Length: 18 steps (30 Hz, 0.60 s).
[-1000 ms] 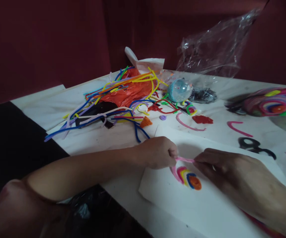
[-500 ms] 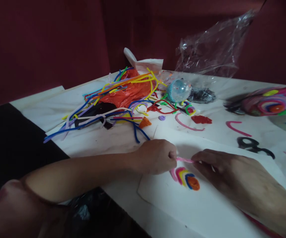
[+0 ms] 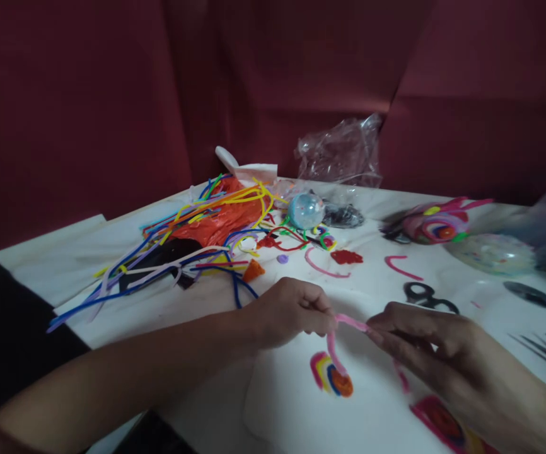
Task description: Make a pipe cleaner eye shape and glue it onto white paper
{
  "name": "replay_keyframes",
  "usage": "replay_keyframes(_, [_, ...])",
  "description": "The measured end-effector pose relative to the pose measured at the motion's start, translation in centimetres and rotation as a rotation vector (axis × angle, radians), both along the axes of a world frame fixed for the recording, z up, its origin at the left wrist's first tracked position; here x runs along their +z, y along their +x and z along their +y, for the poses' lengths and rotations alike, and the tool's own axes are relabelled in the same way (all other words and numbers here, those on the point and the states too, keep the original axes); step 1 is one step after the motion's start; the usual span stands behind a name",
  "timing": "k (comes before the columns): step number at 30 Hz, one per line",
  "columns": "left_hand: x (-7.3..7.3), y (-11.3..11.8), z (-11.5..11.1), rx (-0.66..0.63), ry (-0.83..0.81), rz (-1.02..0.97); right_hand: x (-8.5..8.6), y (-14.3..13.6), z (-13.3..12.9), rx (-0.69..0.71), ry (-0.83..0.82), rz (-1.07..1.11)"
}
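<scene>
A pink pipe cleaner [image 3: 351, 321] is pinched between my two hands above the white paper. My left hand [image 3: 292, 314] closes on it with thumb and forefinger, and one end dangles below those fingers. The fingertips of my right hand [image 3: 424, 347] grip the strip farther right. Beneath the hanging end lies a small coiled piece [image 3: 323, 373] with an orange centre and blue, yellow and pink bands. Another pink-edged coiled piece [image 3: 443, 419] sits below my right hand, partly hidden by it.
Black-handled scissors [image 3: 424, 296] lie beyond my right hand. At the left are loose pipe cleaners [image 3: 150, 258] on an orange plastic sheet [image 3: 226, 214]. Farther back stand a clear blue ball [image 3: 306, 210], a crumpled clear bag [image 3: 339, 154] and a colourful fish-like figure [image 3: 436, 224].
The view has shifted, showing more of the table's right side. The pink pipe cleaner now bends down from my left fingers, and the second coiled piece shows under my right hand.
</scene>
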State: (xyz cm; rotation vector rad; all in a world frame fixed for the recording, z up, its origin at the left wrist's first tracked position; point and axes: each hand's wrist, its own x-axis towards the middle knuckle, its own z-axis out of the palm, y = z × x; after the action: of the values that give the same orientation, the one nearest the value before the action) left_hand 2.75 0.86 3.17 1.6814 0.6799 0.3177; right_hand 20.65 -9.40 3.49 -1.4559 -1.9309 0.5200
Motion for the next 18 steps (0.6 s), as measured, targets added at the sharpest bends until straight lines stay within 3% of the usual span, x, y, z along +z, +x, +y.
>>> replay_keyframes(5, [0.2,1.5,-0.9,0.048,-0.130,-0.153,1.2,0.7,-1.3,-0.010,0.079,-0.043])
replay_keyframes(11, [0.5,2.3,-1.1,-0.005,-0.079,-0.075,-0.4,1.6,-2.6,-0.083,0.019,-0.293])
replay_keyframes(18, [-0.6,2.5,-0.7,-0.040,-0.019,-0.019,0.1,1.5,-2.8,-0.035,0.068,-0.204])
